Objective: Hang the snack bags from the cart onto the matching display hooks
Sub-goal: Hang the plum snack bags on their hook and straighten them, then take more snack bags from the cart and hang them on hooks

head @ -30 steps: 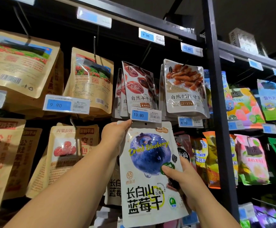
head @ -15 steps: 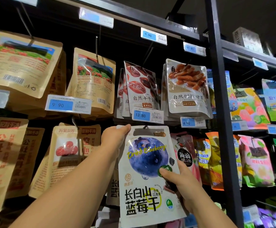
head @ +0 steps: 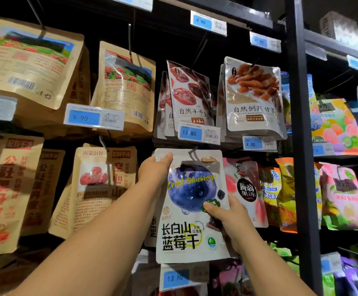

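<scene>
Blueberry bag (head: 186,221) is pinched at its top corner by left hand (head: 155,173), gripped mid-edge by right hand (head: 230,217)

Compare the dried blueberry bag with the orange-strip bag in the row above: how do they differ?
The dried blueberry bag is gripped by the left hand and right hand; the orange-strip bag hangs untouched. The dried blueberry bag pictures one blue berry, the orange-strip bag many orange strips. Both are pale pouches with black lettering.
</scene>
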Action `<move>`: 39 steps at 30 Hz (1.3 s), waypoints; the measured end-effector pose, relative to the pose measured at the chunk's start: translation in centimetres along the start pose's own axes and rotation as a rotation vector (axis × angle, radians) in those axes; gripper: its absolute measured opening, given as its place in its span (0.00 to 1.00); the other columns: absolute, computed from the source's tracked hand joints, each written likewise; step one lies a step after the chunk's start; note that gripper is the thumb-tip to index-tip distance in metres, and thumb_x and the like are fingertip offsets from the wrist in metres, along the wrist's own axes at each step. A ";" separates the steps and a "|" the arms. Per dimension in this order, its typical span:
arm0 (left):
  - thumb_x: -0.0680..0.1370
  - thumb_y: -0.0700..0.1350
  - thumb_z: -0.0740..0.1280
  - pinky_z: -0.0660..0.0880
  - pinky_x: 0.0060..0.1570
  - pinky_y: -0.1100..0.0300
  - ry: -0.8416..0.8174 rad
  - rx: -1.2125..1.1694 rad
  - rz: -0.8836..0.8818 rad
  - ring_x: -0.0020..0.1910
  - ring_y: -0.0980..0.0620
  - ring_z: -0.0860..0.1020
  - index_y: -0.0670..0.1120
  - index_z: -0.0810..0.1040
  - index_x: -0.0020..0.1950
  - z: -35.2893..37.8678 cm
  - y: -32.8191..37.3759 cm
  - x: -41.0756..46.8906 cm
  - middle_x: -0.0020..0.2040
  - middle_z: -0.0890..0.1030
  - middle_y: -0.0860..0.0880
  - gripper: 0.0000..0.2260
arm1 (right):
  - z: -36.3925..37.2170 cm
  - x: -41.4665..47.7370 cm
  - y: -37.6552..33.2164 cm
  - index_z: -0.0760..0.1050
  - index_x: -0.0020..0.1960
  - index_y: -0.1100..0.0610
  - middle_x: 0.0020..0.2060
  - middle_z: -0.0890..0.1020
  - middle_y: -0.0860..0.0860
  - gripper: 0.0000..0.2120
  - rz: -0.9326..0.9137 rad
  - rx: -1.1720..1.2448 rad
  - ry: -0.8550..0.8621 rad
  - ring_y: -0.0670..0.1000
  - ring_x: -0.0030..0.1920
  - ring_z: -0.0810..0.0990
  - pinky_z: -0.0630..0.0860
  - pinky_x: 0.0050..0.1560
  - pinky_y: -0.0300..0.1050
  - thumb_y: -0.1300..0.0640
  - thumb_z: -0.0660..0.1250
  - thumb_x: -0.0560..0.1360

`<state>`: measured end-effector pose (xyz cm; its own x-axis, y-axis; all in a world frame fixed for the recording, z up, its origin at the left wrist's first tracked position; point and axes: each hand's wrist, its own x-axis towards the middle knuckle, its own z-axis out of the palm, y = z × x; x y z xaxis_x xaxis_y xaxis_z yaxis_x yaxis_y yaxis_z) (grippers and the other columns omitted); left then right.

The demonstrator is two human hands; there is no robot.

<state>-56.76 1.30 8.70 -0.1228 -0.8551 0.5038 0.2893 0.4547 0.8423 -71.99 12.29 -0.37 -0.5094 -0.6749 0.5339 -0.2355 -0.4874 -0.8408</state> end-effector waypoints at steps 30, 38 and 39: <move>0.71 0.48 0.76 0.68 0.49 0.61 0.194 0.247 0.122 0.55 0.47 0.75 0.43 0.68 0.66 -0.7 -4.3 -4.3 0.61 0.75 0.44 0.28 | 2.3 -2.6 2.1 0.67 0.67 0.54 0.59 0.79 0.48 0.31 -0.004 -0.557 0.101 0.52 0.58 0.79 0.75 0.55 0.46 0.44 0.72 0.69; 0.70 0.45 0.74 0.56 0.70 0.51 0.284 0.426 0.373 0.70 0.43 0.61 0.44 0.64 0.70 0.4 -5.9 -12.0 0.70 0.63 0.43 0.31 | 1.0 -7.1 2.3 0.67 0.71 0.53 0.68 0.71 0.50 0.24 -0.131 -0.582 0.126 0.50 0.68 0.70 0.67 0.65 0.43 0.51 0.67 0.77; 0.70 0.44 0.73 0.55 0.70 0.53 0.248 0.428 0.422 0.70 0.42 0.62 0.43 0.66 0.69 0.7 -6.2 -13.0 0.69 0.65 0.42 0.29 | 0.6 -7.7 2.6 0.69 0.69 0.53 0.66 0.73 0.50 0.21 -0.139 -0.571 0.141 0.48 0.65 0.71 0.70 0.64 0.43 0.52 0.67 0.77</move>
<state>-57.65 9.76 -2.94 0.1564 -0.5903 0.7919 -0.1456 0.7792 0.6096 -68.23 15.89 -6.61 -0.5379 -0.5271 0.6579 -0.6947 -0.1650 -0.7002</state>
